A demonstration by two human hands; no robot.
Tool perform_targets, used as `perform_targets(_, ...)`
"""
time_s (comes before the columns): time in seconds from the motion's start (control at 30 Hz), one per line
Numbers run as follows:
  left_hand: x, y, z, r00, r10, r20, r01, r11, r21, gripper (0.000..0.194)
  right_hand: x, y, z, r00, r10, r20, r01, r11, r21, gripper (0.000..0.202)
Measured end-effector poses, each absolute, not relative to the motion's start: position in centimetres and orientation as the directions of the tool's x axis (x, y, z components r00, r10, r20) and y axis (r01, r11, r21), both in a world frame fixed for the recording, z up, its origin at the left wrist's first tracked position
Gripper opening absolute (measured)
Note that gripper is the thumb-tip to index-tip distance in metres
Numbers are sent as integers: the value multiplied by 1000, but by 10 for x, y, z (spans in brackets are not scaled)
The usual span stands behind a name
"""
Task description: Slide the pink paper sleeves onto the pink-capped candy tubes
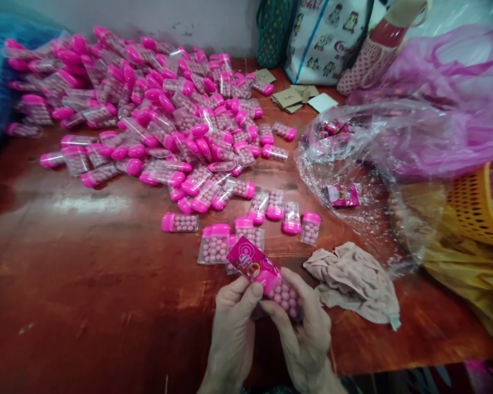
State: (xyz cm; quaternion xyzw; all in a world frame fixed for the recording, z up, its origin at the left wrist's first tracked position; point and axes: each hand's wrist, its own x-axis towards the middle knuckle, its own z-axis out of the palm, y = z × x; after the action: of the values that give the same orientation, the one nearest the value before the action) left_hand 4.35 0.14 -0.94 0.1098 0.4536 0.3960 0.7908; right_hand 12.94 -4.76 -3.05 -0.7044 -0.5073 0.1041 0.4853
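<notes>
Near the front middle of the table, my left hand [236,317] pinches a printed pink sleeve [250,262] between thumb and fingers. My right hand [303,325] is closed around a clear box of pink balls [285,297]. The sleeve sits over the pink-capped end of this box, tilted up to the left. Just beyond my hands lie loose pink-capped boxes [216,243], some partly hidden behind the sleeve. A big heap of similar boxes [156,109] covers the back left of the table.
A crumpled beige cloth [355,282] lies right of my hands. Behind it, a clear plastic bag [365,153] holds printed sleeves. A yellow basket [471,202] stands at the right edge. Cardboard pieces [287,98], a printed bag [328,41] and a bottle [375,52] are at the back.
</notes>
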Motion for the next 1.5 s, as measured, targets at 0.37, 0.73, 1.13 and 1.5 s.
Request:
perform_targets(0.37,36,7,-14,163,805,-571,-499,567,656,11,117,-53,-29,383,924,-11,245,-114,-963,45)
perform_targets(0.73,36,18,-10,223,801,-556,-557,573,602,24,113,-39,-20,317,806,-500,-538,-281,-794,42)
perform_targets(1.13,44,8,-7,232,781,-580,-529,602,599,9,116,-50,-27,506,831,-232,82,-314,-946,46)
perform_targets(1.5,34,27,-10,216,801,-558,-541,574,614,19,123,-38,-18,292,936,-198,188,-259,-947,25)
